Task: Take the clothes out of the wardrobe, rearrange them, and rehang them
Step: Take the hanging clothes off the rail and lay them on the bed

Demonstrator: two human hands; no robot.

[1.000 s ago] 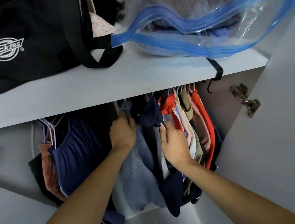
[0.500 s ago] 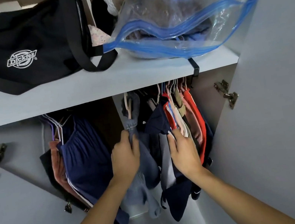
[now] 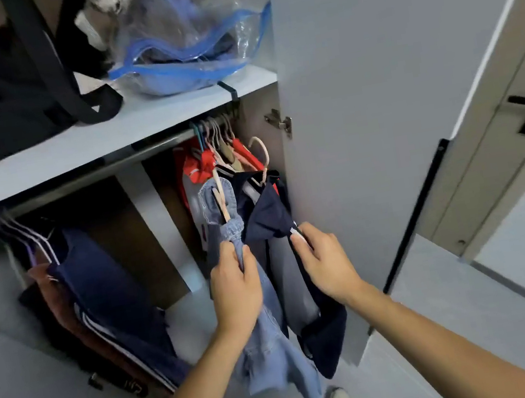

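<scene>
Your left hand (image 3: 234, 285) grips the denim garment (image 3: 270, 340), your right hand (image 3: 323, 261) the navy garment (image 3: 270, 211); both hang lengthwise below your fingers, hangers clear of the rail (image 3: 155, 149) above, wardrobe ahead.

left hand (image 3: 234, 290) grips denim garment (image 3: 269, 333); right hand (image 3: 326, 266) grips navy garment (image 3: 269, 215).

We saw an open gap on the metal hanging rail (image 3: 129, 157) between navy striped clothes (image 3: 112, 304) and crowded red garments (image 3: 210, 162).
</scene>
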